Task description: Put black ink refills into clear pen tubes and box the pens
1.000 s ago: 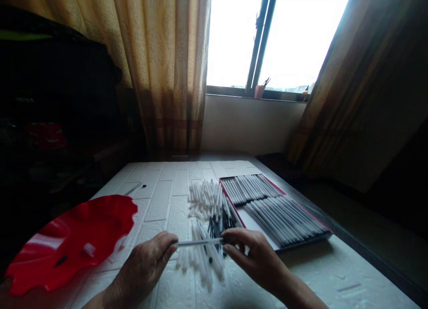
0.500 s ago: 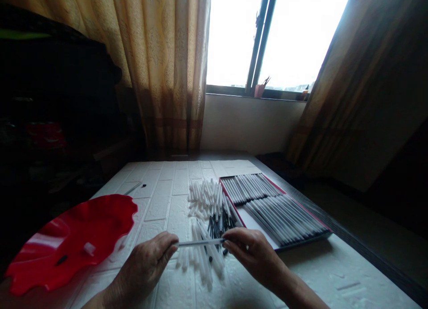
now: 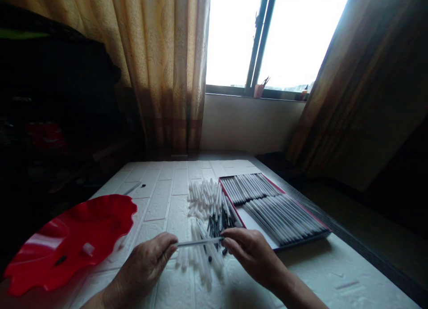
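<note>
A thin pale pen is stretched level between my two hands. My left hand pinches its left end, and my right hand pinches its right end, where it looks darker. Below and behind it lie loose clear tubes, with dark caps partly hidden by my right hand. Farther back is a pile of white tubes. To the right, a red-edged box holds two rows of pens with dark ends.
A red wavy-rimmed bowl at the left holds a small dark piece and a pale piece. Beyond it, a single tube and a black cap lie on the white brick-patterned table. Curtains and a window stand behind.
The right end of the pen and my right fingertips have shifted very slightly left. Both hands keep their grip.
</note>
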The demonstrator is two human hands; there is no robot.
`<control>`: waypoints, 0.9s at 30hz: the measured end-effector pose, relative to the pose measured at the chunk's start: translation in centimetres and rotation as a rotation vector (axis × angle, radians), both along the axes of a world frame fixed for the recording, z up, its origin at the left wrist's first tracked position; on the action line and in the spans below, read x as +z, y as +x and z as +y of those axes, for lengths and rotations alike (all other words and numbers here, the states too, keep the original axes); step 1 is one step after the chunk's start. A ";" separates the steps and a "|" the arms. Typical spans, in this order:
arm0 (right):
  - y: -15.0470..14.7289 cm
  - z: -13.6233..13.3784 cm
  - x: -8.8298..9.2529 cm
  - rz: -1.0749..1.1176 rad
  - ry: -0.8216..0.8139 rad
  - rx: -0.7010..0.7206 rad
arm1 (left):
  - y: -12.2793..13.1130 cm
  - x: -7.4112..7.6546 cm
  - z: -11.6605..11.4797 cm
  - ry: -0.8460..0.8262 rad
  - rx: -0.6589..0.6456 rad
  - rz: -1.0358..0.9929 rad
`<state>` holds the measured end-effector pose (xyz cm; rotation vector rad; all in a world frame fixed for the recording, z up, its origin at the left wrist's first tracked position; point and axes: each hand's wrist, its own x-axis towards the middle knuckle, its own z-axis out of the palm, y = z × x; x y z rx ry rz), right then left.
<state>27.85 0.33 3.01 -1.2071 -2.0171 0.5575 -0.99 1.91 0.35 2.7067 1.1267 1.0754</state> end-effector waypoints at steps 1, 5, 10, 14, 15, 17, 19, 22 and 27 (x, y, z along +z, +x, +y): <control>0.0 0.0 -0.1 -0.012 -0.003 0.001 | 0.0 0.0 0.0 0.002 -0.003 0.001; 0.0 0.2 -0.5 -0.019 -0.004 0.006 | 0.0 0.0 0.1 0.008 -0.006 0.003; -0.1 0.2 -0.5 -0.007 0.032 -0.003 | 0.0 0.0 0.1 0.010 -0.007 0.007; -0.2 0.2 -0.3 0.031 0.056 -0.004 | 0.1 0.0 0.0 0.003 -0.012 0.014; -0.3 0.2 -0.3 0.038 0.062 -0.001 | 0.1 0.0 0.0 0.000 -0.011 0.015; -0.4 0.2 -0.2 0.048 0.061 0.007 | 0.0 0.0 0.0 -0.002 -0.010 0.016; -0.4 0.1 -0.2 0.059 0.041 0.014 | 0.0 -0.1 0.1 -0.004 -0.007 0.017; -0.3 0.1 -0.4 0.063 -0.014 -0.001 | -0.1 -0.2 0.2 -0.011 -0.006 0.019; -0.1 0.4 -0.7 -0.003 -0.053 -0.005 | -0.1 -0.3 0.1 -0.035 -0.009 0.026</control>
